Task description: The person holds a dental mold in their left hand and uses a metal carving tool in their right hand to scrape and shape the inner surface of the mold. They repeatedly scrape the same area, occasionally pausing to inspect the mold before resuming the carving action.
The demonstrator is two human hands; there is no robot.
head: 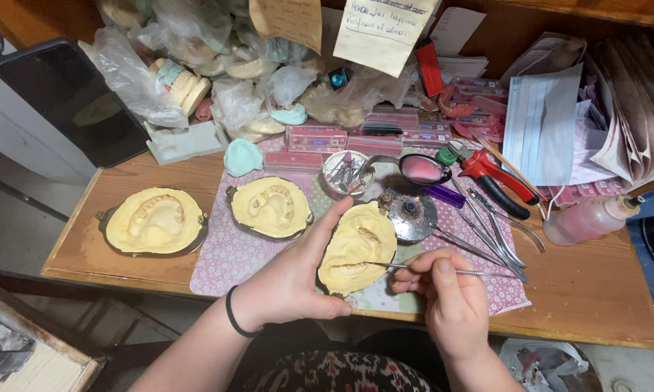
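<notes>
While the left hand (pixel 287 283) cupped a pale yellow plaster dental cast set in a dark oval flask half (pixel 356 248), its thumb lay along the near edge and its fingers curled up over the far rim, so the cast sat tilted toward the head camera with its moulded cavity facing up. That grip seemed meant to keep the piece steady and its face open to view. The right hand (pixel 450 301) was closed in a pen-like pinch on a thin metal hand instrument with a ribbed shaft (pixel 428 268), thumb and forefinger tight on the shaft, the tip resting on the lower part of the cast's cavity. Held so close to the tip, the tool could probably be guided finely.

The cast was lifted just above the front edge of a wooden work table (pixel 595 290), over a pink patterned mat (pixel 232 254). Two more yellow casts in dark flask halves lay flat and apart from the hands: one on the mat (pixel 270 207), one further left on the bare wood (pixel 153 220). Just beyond the held cast stood a small round metal burner (pixel 410 214), and to its right several slim steel instruments (pixel 494 236) lay fanned out within reach, beside red-handled pliers (pixel 494 178) and a pink plastic squeeze bottle (pixel 588 218).
</notes>
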